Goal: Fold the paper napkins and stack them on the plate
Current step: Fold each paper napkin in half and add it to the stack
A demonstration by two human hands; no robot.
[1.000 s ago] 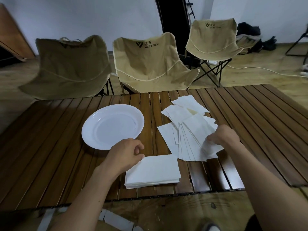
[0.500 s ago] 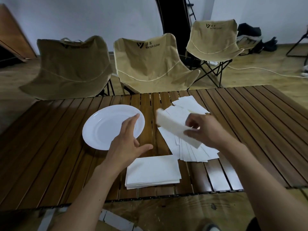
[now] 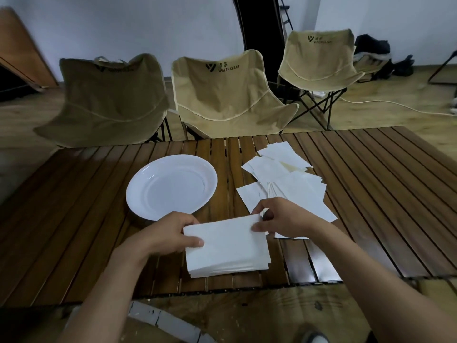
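The left hand [image 3: 170, 232] is gripping the left edge of a white paper napkin [image 3: 222, 233], thumb lying on top and the other fingers curled underneath. That napkin is a soft, matte rectangle with a faintly pebbled surface, and it is sitting over a neat stack of napkins [image 3: 230, 262] whose layered edges are showing along the near side. The stack is resting on the slatted wooden table [image 3: 74, 219] near its front edge; whether the held napkin is lying flat on the stack or is lifted slightly off it cannot be told. The right hand [image 3: 279, 216] is pinching the napkin's far right corner between thumb and fingertips.

Going from the left: the table's dark brown slats are running away from the person, glossy and catching light near the front right. A round white plate [image 3: 138, 194] with a smooth, shiny rim is lying just behind the left hand, holding nothing. To its right, behind the right hand, a loose fan of unfolded napkins [image 3: 291, 184] is spreading across the slats, thin square sheets overlapping at odd angles, one of them looking slightly cream.

Beyond the table three tan canvas folding chairs are standing: a darker one [image 3: 106, 100] at left, a middle one [image 3: 227, 95] printed "WATER CLEAR", and a third [image 3: 319, 58] further back at right on black crossed legs.
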